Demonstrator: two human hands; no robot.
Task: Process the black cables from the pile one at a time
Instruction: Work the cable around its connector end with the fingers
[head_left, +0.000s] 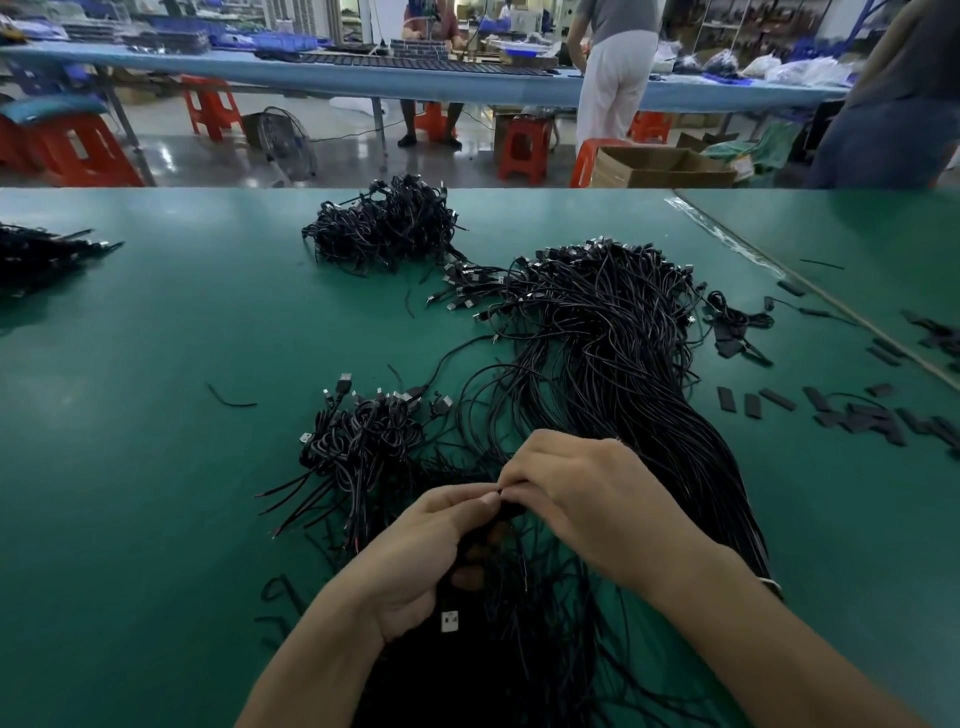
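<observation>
While left hand (415, 551) and right hand (587, 493) pinch one black cable (513, 510), a white tag (450, 621) seems illegible.

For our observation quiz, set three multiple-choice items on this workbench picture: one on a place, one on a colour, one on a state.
1. Where do the short flat black pieces lie?
A. at the right side of the table
B. on a stool
C. in a box

2. What colour is the table top?
A. red
B. white
C. green

3. What are the left hand and right hand doing?
A. lying flat
B. pinching a black cable between them
C. lifting a box

Key:
1 A, they are scattered right of the large cable pile.
2 C, green shows all round the piles.
3 B, fingertips of both hands meet on the cable.
</observation>
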